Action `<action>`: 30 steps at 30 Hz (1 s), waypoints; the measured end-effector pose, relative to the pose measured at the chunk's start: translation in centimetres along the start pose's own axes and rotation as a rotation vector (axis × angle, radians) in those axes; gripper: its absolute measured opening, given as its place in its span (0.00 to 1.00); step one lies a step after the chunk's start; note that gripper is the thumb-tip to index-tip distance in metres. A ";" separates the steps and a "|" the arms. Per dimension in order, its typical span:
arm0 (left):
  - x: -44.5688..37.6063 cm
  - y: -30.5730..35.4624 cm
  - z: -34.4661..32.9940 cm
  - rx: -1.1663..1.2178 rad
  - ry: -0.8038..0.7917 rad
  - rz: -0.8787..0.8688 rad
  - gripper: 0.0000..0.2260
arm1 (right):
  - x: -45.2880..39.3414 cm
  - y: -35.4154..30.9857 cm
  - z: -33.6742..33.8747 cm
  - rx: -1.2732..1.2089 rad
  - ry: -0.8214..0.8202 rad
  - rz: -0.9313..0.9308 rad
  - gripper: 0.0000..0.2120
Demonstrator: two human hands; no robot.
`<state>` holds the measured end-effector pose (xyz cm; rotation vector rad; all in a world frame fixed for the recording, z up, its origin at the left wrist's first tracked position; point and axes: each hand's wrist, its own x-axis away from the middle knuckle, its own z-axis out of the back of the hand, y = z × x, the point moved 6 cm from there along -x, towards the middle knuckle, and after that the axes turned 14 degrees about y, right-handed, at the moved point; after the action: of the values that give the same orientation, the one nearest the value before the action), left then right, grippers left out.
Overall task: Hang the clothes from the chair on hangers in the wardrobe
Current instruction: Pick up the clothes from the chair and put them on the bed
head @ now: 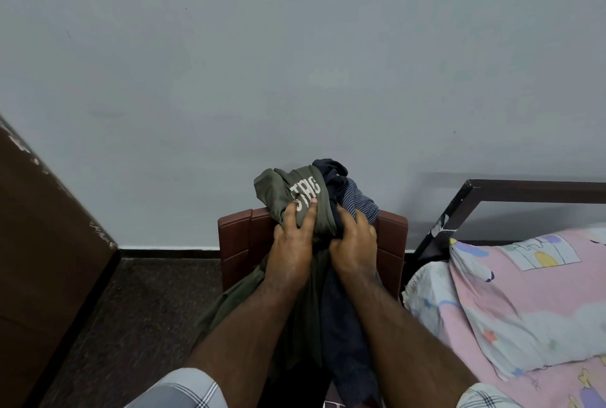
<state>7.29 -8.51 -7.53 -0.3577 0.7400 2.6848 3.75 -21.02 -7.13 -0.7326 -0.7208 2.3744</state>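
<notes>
A brown plastic chair stands against the wall, its back draped with a heap of clothes. On top lies an olive green shirt with white letters. Beside and under it are a dark navy garment and a blue striped shirt. My left hand grips the olive green shirt at the chair's back, thumb on the lettering. My right hand presses into the dark clothes just to the right, fingers curled in the fabric. No hanger is in view.
A brown wooden panel, perhaps the wardrobe's side or door, stands at the left. A bed with a dark metal frame, a pink patterned sheet and a pillow lies at the right. Dark floor runs between panel and chair.
</notes>
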 end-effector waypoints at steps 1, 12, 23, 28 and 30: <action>-0.1 0.1 0.1 0.006 -0.002 -0.005 0.39 | 0.0 0.1 0.0 -0.020 0.025 -0.006 0.33; -2.9 3.5 5.3 0.063 0.090 -0.077 0.34 | -3.1 -3.6 4.6 -0.168 0.194 0.055 0.31; -5.6 11.1 16.4 0.103 0.291 -0.177 0.36 | -6.9 -10.8 16.3 -0.253 0.340 0.201 0.32; -3.5 15.5 20.5 0.081 0.356 -0.217 0.37 | -6.0 -11.8 22.8 -0.284 0.399 0.248 0.32; -2.1 17.4 21.9 0.071 0.379 -0.232 0.37 | -5.2 -11.6 25.4 -0.297 0.419 0.265 0.33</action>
<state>-0.71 -11.44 19.18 -0.8922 0.8362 2.3906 -4.62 -24.34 19.80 -1.4795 -0.8383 2.2435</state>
